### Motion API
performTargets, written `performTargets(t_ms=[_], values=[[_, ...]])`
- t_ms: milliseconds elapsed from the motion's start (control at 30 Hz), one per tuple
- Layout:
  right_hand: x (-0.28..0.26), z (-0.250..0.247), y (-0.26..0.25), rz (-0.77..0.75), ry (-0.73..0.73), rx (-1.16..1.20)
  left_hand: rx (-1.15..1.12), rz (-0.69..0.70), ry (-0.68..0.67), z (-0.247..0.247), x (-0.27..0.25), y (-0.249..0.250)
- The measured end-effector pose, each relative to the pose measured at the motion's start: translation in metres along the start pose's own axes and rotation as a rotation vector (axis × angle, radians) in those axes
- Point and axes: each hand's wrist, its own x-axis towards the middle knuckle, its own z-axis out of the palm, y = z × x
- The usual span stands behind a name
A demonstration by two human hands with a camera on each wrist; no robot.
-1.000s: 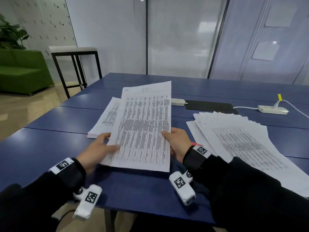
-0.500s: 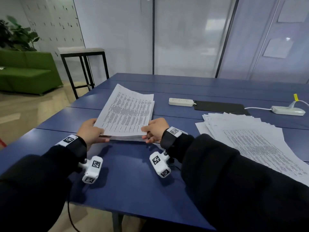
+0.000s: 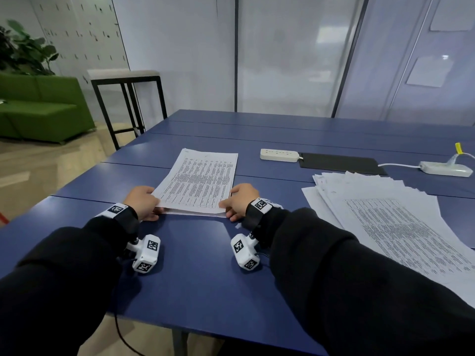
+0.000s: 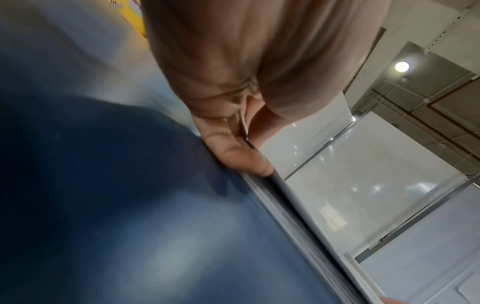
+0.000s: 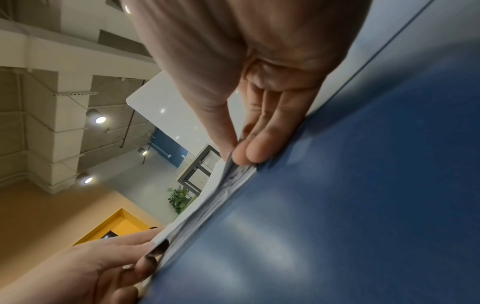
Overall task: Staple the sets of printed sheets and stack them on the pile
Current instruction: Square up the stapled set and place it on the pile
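Note:
A set of printed sheets [image 3: 198,181] lies nearly flat on the pile [image 3: 195,214] at the middle of the blue table [image 3: 200,265]. Its near edge sits a little above the pile. My left hand [image 3: 154,209] pinches the near left corner, thumb on top and fingers under, as the left wrist view shows for the hand [image 4: 233,148] and the sheet edges [image 4: 298,207]. My right hand [image 3: 227,209] pinches the near right corner; the right wrist view shows its thumb and fingers [image 5: 249,152] closed on the paper [image 5: 207,207]. No stapler is in view.
A wide fan of loose printed sheets [image 3: 390,222] covers the table's right side. Behind it lie a black mat [image 3: 339,163] and two white power strips [image 3: 279,154] [image 3: 446,168]. A tall stool [image 3: 126,80] and green sofa [image 3: 38,109] stand off to the left.
The set, held raised in front of me a second ago, has gone down and away onto the pile. Both hands have moved with it and keep hold of its near corners.

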Motion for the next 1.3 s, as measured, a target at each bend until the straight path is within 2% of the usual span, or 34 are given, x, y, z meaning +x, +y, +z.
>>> performTargets(t_ms=[200,500,733,933,1300], values=[[0.004,0.004,0.000,0.027,-0.021,-0.024,0.216,0.010,0.038,-0.002,0.024,-0.009],[0.010,0.002,0.003,0.021,0.000,-0.038,0.476,0.072,0.097,-0.006,0.021,0.001],[0.015,0.004,0.004,0.006,0.002,-0.088,0.502,0.093,0.086,-0.007,0.021,-0.001],[0.016,0.002,0.004,-0.011,0.041,-0.144,0.436,0.081,0.071,-0.009,0.023,-0.004],[0.024,0.003,0.006,-0.016,0.023,-0.174,0.390,0.075,0.035,-0.006,0.025,-0.003]])
